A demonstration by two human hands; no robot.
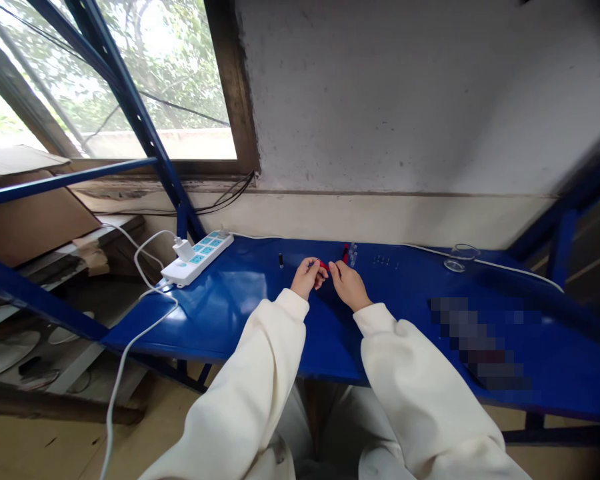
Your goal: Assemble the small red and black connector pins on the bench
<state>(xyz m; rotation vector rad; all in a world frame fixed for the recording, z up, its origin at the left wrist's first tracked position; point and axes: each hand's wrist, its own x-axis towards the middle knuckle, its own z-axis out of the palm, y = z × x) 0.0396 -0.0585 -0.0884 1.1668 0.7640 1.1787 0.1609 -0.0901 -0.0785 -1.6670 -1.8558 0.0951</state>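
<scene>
Over the blue bench (220,303) my two hands meet at a small red object (323,265) whose kind I cannot make out. My left hand (307,277) is closed around its left part. The thumb and fingers of my right hand (349,283) pinch at its other end, partly hiding it. Just behind the right hand lies a red and black piece (345,253), with clear plastic pieces (353,254) beside it. A short black cylinder (281,261) stands to the left of my left hand. Tiny clear parts (381,260) lie in a group to the right.
A white power strip (195,259) with a plug and cable lies at the bench's left end. At the right are a clear round dish (455,265), a thin white cable (515,271) and a blurred dark item (475,340). Blue metal posts (145,127) flank the bench before the wall.
</scene>
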